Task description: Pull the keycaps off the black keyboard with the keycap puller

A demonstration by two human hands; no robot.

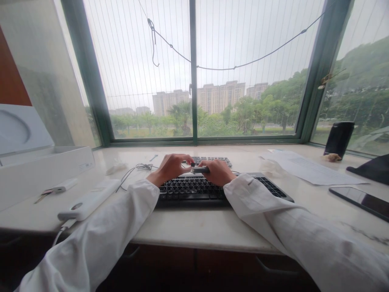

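Note:
Above a black keyboard (191,196), both of my hands meet near the middle of the desk. My left hand (172,167) pinches a small black block-like piece (192,164), perhaps a keycap, between thumb and fingertips. In my right hand (219,172) is a short dark oblong object (200,170) that points left, its tip close to the left thumb. Its exact kind is too small to make out. Behind the hands lies a second keyboard (209,159) with pale edges, partly covered by them.
To the left are a white power bank (88,202) with a cable, a small white block (65,185), a thin black cable (127,174) and an open white box (45,166). On the right lie paper sheets (306,168), a phone (361,200) and a black cylinder (339,140).

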